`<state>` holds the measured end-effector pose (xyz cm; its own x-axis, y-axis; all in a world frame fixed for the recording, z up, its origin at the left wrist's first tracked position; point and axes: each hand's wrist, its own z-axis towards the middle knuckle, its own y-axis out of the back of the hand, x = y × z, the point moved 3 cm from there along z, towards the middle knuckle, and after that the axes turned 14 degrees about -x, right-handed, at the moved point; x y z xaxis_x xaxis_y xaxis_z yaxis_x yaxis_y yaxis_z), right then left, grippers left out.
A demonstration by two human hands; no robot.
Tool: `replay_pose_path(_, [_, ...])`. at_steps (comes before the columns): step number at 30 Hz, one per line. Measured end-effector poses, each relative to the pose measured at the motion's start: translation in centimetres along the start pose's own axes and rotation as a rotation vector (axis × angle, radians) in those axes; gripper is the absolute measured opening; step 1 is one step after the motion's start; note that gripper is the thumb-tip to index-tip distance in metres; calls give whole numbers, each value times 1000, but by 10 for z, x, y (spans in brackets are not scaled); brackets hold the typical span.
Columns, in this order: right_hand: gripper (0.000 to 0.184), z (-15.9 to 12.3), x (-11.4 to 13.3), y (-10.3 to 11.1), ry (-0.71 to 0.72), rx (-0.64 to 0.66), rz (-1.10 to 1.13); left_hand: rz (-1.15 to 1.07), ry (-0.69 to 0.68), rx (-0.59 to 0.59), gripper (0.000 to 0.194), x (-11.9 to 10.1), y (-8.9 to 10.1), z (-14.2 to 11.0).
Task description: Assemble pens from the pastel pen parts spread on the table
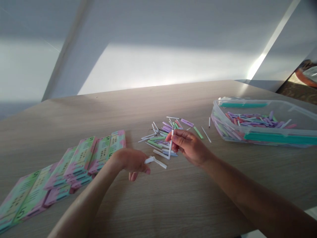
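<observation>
My right hand [190, 145] pinches a slim white hinged stick [171, 144] upright, its thin dark tip pointing up. It looks like a folding interdental brush, with its lower part bent out to the left. My left hand [135, 162], knuckles up, is closed on another white hinged stick [160, 162], bent open at its joint and jutting out to the right. Just behind both hands lies a loose pile of similar sticks [156, 138] in white, green, purple and pink, several with dark tips. The palm side of my left hand is hidden.
Pastel green and pink boxes [81, 153] marked 5 lie stacked at the left. On the right stands a clear plastic bin [279, 136] with teal strips, holding many coloured sticks [257, 119]. A pale wall [158, 66] rises behind the wooden table [158, 205].
</observation>
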<state>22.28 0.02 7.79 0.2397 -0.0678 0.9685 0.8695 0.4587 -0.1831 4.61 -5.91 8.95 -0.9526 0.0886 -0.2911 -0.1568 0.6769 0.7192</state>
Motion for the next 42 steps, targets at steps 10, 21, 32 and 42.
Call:
replay_pose_path(10, [17, -13, -34, -19, 26, -41, 210, 39, 52, 2, 24, -1, 2, -2])
replay_pose_path(21, [17, -33, -27, -30, 156, 48, -11, 47, 62, -26, 28, -5, 2, -4])
replay_pose_path(32, [38, -37, -47, -40, 25, 51, 38, 12, 34, -11, 26, -1, 1, -1])
replay_pose_path(42, [12, -38, -34, -31, 148, -89, 70, 12, 42, -18, 25, -1, 2, -4])
